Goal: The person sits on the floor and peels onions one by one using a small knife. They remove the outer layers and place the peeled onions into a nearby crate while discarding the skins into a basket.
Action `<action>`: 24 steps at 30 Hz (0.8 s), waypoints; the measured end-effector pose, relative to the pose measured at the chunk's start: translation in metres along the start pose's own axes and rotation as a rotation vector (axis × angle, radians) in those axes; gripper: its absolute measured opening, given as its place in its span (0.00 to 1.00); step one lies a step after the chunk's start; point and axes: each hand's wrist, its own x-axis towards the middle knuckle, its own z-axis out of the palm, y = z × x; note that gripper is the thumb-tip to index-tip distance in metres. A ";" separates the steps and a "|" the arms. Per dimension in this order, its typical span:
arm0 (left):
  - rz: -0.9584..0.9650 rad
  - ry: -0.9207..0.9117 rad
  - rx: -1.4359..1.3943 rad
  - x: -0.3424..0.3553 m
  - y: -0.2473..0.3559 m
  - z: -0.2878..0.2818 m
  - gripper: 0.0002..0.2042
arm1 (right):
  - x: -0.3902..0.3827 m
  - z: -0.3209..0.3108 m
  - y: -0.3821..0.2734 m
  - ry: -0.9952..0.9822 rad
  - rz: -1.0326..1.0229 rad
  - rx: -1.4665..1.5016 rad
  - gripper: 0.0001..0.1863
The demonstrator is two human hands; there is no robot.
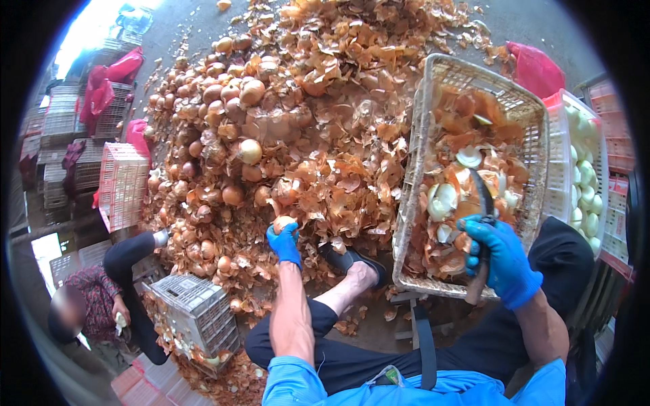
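My left hand (285, 245), in a blue glove, is closed round a brown-skinned onion (284, 223) at the near edge of a big onion heap (223, 115). In my right hand (504, 260), also gloved in blue, is a knife (483, 196) with a dark curved blade pointing away from me and a brown handle end below the fist. The knife is over a dirty whitish plastic crate (401, 223) that holds brown onion skins (433, 250) and pale peeled pieces (443, 201).
Right of the crate stands another crate (558, 155) of peeled white onions (588, 196). Loose skins (352, 162) cover the floor ahead. At lower left a person (95, 298) sits beside an upturned grey crate (193, 304). Stacked crates (68, 108) and pink sacks (108, 84) line the left.
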 end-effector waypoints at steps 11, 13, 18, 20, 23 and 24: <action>-0.227 -0.837 -0.733 -0.266 0.124 0.089 0.34 | -0.001 -0.016 0.035 -0.338 -0.186 -0.033 0.10; -0.239 -0.904 -0.725 -0.295 0.125 0.097 0.34 | -0.008 -0.017 0.041 -0.368 -0.116 0.048 0.13; -0.079 -1.133 -0.525 -0.362 0.127 0.118 0.32 | -0.012 -0.031 0.057 -0.444 -0.249 0.148 0.21; -0.043 -0.906 -0.457 -0.376 0.111 0.128 0.37 | -0.002 -0.041 0.070 -0.482 -0.293 0.229 0.23; 0.097 -0.949 -0.279 -0.377 0.111 0.131 0.33 | -0.010 -0.051 0.063 -0.426 -0.309 0.105 0.22; 0.083 -0.993 -0.276 -0.379 0.117 0.134 0.31 | -0.011 -0.052 0.065 -0.401 -0.407 0.142 0.23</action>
